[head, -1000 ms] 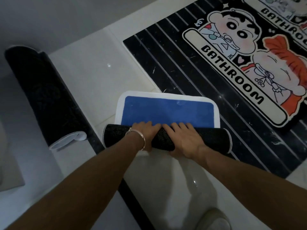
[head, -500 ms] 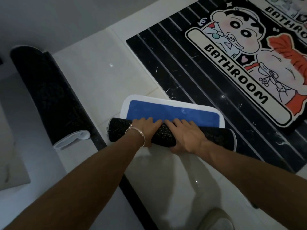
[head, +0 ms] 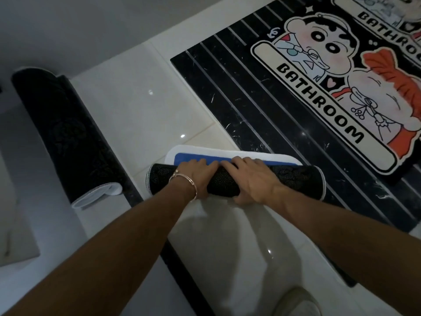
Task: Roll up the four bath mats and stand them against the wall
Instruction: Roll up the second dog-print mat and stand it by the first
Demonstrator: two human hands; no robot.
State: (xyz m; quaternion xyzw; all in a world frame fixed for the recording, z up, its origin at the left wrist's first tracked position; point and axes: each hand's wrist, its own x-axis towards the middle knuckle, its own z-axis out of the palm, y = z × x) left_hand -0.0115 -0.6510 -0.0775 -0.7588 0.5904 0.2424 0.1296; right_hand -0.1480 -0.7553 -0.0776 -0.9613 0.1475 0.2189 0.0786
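Taking the half-rolled blue mat [head: 237, 176] as the landmark: well off to its left a finished roll [head: 63, 133] leans against the grey wall [head: 68, 23], a dark tube with a dotted rubbery backing outside and a white stitched edge showing at its lower end. Between that roll and the blue mat lies glossy white floor tile [head: 136, 106], smooth enough to mirror the lights. On the blue mat itself, the left hand [head: 196, 172], a thin bracelet at the wrist, and the right hand [head: 252, 179] sit side by side at the middle of the roll, both curled over it and pressing down, fingertips at the far side where only a narrow strip of blue pile with a rounded white border remains flat. The roll's outside is black, grippy-looking backing speckled with fine dots. Right of the blue mat a cartoon mat [head: 341, 92] lies flat on black marble-look striped tile, and a further mat [head: 387, 17] peeks in beyond it, both still unrolled. With both hands bunched at the centre, the roll's free ends could likely slacken or cone, giving a lopsided tube that may topple when stood; on such slick tile the roll might also skid forward rather than turn.
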